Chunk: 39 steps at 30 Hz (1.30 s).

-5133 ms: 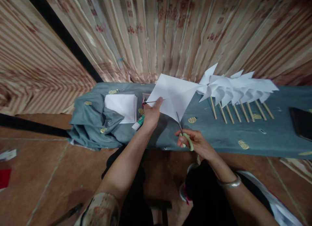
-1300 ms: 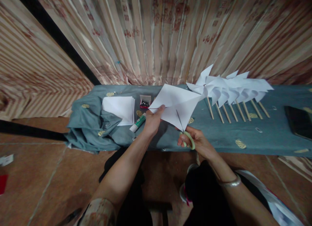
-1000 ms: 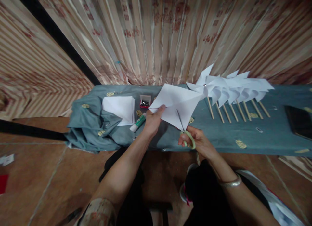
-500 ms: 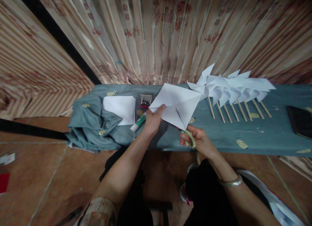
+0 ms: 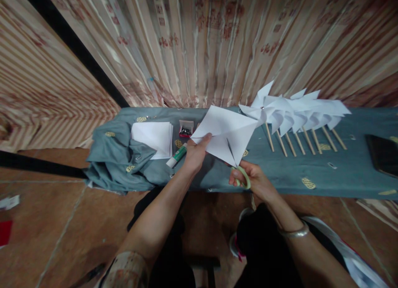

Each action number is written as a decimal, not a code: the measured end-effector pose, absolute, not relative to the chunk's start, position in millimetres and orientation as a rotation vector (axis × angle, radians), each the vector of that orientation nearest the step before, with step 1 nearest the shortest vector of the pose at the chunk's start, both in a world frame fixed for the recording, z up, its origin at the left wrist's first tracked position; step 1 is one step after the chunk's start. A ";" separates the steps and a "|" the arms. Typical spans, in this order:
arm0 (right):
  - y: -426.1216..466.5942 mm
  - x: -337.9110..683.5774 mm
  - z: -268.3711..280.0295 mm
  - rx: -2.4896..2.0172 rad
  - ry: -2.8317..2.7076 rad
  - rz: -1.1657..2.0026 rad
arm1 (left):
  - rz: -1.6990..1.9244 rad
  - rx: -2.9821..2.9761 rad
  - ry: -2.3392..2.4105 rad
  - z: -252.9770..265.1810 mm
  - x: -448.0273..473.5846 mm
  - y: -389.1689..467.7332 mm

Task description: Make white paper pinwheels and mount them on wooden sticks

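A white square sheet of paper (image 5: 217, 126) is held above the cloth, one corner toward me. My left hand (image 5: 197, 152) pinches its left side, thumb on top, beside a slit running in from the left corner. In my right hand (image 5: 248, 175) are scissors with light green handles (image 5: 245, 178). Their dark blade lies over the paper at the near corner, pointing toward the middle; the other blade is hidden beneath the sheet. Close to my left hand lie a green and white glue stick (image 5: 177, 155) and a small open box of metal pins (image 5: 185, 129).
A stack of white paper (image 5: 152, 136) rests on the left of the grey-green cloth (image 5: 273, 180). Several white paper pinwheels (image 5: 298, 112) on wooden sticks overlap at the back right. A dark flat object (image 5: 382, 153) lies far right. Curtains (image 5: 214, 43) hang behind the table.
The scissor handles have shifted slightly right and down, and the visible blade has tilted a little. My left hand keeps its grip on the paper.
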State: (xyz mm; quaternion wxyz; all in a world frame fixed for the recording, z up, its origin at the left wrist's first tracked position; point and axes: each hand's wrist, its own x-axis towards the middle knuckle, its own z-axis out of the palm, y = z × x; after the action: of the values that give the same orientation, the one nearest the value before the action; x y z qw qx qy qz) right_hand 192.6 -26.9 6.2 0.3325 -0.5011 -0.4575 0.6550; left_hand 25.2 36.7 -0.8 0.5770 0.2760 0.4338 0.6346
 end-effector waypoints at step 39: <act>-27.4 189.7 -0.9 -1.310 -1.195 1.715 | 1.510 0.656 1.055 -2.3 26.0 36.9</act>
State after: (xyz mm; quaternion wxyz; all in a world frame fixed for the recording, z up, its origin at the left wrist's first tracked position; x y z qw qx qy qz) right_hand 189.7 -27.4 -0.9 0.3311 -0.5011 -0.4572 0.6559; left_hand 26.0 36.9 -2.3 0.5588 0.2783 0.4474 0.6404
